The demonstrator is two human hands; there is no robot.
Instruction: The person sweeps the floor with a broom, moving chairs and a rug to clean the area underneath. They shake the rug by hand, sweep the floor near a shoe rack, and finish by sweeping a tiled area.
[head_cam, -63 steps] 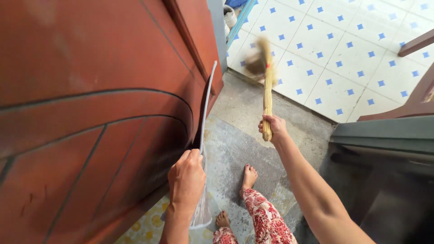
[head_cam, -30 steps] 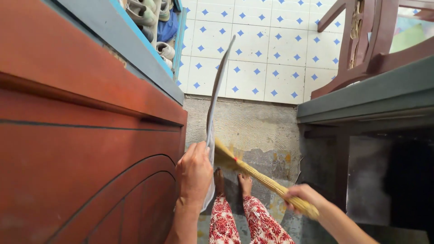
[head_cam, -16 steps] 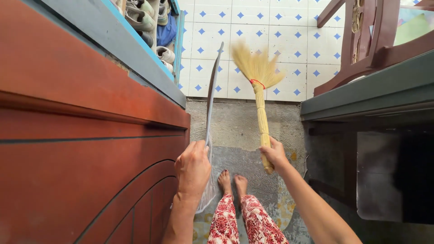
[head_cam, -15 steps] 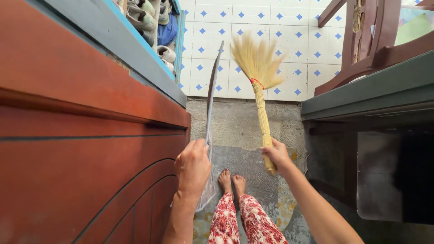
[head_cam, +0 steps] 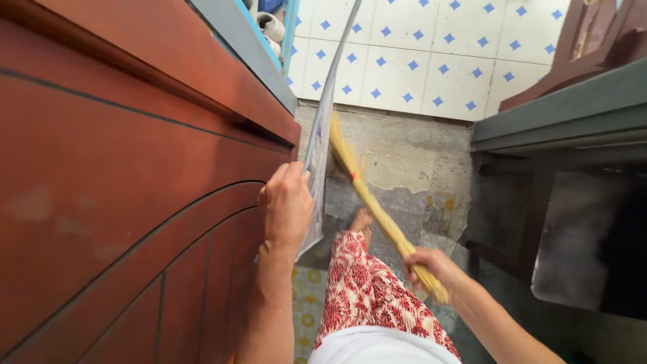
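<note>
My left hand (head_cam: 288, 205) is closed around the edge of a thin, flat grey sheet with a clear plastic covering (head_cam: 322, 135), held on edge so it runs up and away from me, just beside the reddish-brown wooden door panel (head_cam: 135, 189). I judge the sheet light but floppy along its length, and the plastic likely slick, so a grip low on the edge with thumb and fingers pinching both faces seems right; gripping it higher up would probably curb the wobble.

My right hand (head_cam: 431, 266) is wrapped tight around the bound end of a short straw hand broom with pale yellow bristles (head_cam: 377, 216). The broom slants up to the left, its bristle end touching the sheet's right face. It looks stiff at the bundled handle and springy at the tips, light enough for one hand; the tied handle is the natural place to hold it.

Below are my legs in red-and-white patterned trousers (head_cam: 367, 290), one bare foot on the grey concrete floor (head_cam: 404, 148). Beyond it lies white tile with blue diamonds (head_cam: 431, 61). At the top left, a blue-edged rack (head_cam: 291, 34) holds what looks like pale footwear; I cannot tell how many pieces.
</note>
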